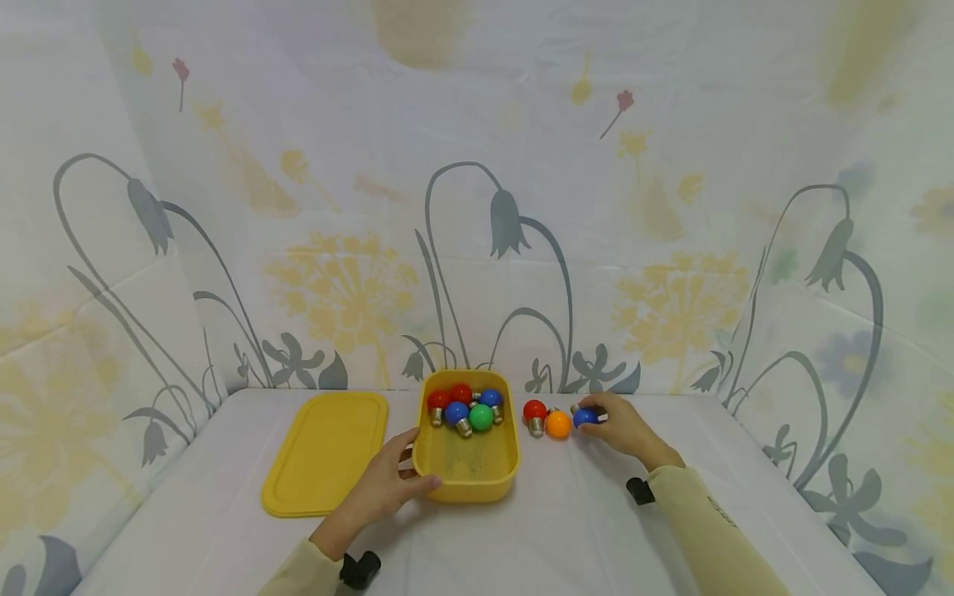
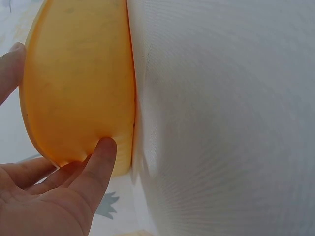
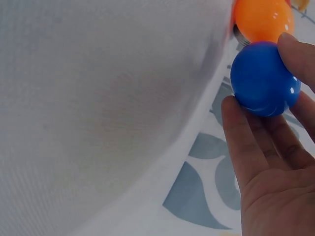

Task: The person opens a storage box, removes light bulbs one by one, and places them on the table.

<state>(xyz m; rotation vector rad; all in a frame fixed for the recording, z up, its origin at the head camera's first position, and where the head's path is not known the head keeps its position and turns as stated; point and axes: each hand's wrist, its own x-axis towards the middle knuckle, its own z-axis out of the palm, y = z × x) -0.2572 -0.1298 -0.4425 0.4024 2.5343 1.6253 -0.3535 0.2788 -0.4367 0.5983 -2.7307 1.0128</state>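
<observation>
A yellow plastic box (image 1: 468, 492) stands on the table with several coloured light bulbs in its far half: red, blue and a green bulb (image 1: 481, 417). My left hand (image 1: 382, 484) holds the box at its near left corner, thumb on the front rim and fingers along the left wall; in the left wrist view the fingers (image 2: 101, 164) press its side. To the right of the box, my right hand (image 1: 620, 428) grips a blue light bulb (image 3: 263, 78) between thumb and fingers. An orange bulb (image 1: 558, 425) lies right beside it, with a red bulb (image 1: 534, 411) further left.
A flat yellow lid (image 1: 325, 455) lies on the white tablecloth (image 1: 551, 538) left of the box. Behind the table hangs a flower-printed cloth (image 1: 477, 273), which also runs along both sides. A black strap device sits at each wrist.
</observation>
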